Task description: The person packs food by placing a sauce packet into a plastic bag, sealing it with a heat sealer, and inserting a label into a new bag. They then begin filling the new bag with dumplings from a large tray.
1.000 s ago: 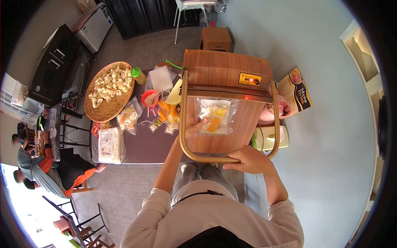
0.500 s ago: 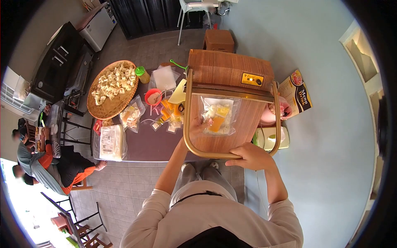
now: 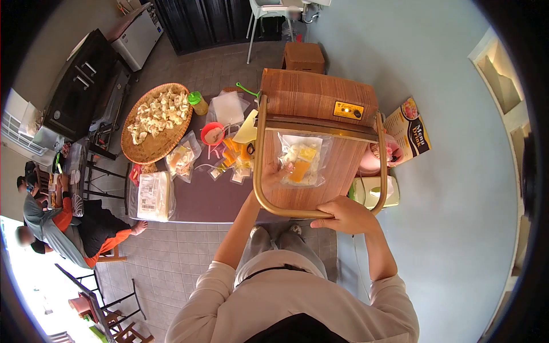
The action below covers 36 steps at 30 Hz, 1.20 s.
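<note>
A clear plastic bag (image 3: 309,151) holding pale pieces and yellow and orange sachets lies flat on the wooden top of a sealing machine (image 3: 343,166). Its open-looking end is at the machine's sealing bar (image 3: 320,127). My left hand (image 3: 275,174) reaches under the brass-coloured frame and has its fingertips closed on the bag's left edge. Around the front bar of that frame (image 3: 280,211), my right hand (image 3: 346,215) is wrapped. A control panel (image 3: 349,110) with a small light sits on the machine's raised back part.
To the left stand a woven tray (image 3: 137,150) of pale folded pieces, a red bowl (image 3: 205,130), a green-lidded bottle (image 3: 197,103), filled bags and stacked packaging (image 3: 154,197). A menu board (image 3: 407,128) leans by the right wall. Another person (image 3: 57,228) sits at the far left.
</note>
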Each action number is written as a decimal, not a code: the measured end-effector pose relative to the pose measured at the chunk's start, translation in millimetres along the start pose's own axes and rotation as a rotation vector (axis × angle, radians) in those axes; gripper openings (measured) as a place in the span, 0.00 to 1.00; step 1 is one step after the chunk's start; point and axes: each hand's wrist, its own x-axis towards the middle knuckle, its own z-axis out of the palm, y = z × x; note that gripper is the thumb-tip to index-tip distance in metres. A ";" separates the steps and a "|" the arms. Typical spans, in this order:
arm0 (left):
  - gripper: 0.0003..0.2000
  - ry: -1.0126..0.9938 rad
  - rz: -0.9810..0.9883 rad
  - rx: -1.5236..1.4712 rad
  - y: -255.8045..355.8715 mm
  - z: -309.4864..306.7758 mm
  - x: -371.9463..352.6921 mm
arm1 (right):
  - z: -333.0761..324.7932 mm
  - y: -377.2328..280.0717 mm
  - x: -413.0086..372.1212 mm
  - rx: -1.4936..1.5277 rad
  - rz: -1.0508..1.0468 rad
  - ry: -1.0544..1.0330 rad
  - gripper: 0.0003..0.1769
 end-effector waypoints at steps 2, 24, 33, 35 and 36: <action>0.20 0.015 0.008 -0.008 0.7 2.2 -1.3 | -0.7 -1.2 0.2 -0.004 -0.010 0.008 0.24; 0.20 0.039 0.209 -0.097 -11.2 7.0 4.2 | -32.7 -37.7 -10.4 -0.125 -0.061 0.165 0.18; 0.23 0.205 0.089 0.034 0.4 19.5 -10.9 | -158.4 -76.1 36.2 -0.843 -0.349 1.137 0.14; 0.23 0.230 0.073 0.168 24.6 29.9 -20.2 | -170.2 -74.5 42.7 -0.894 -0.365 1.160 0.15; 0.24 0.298 0.110 0.334 37.1 37.1 -25.2 | -173.8 -75.3 43.7 -0.807 -0.322 1.115 0.15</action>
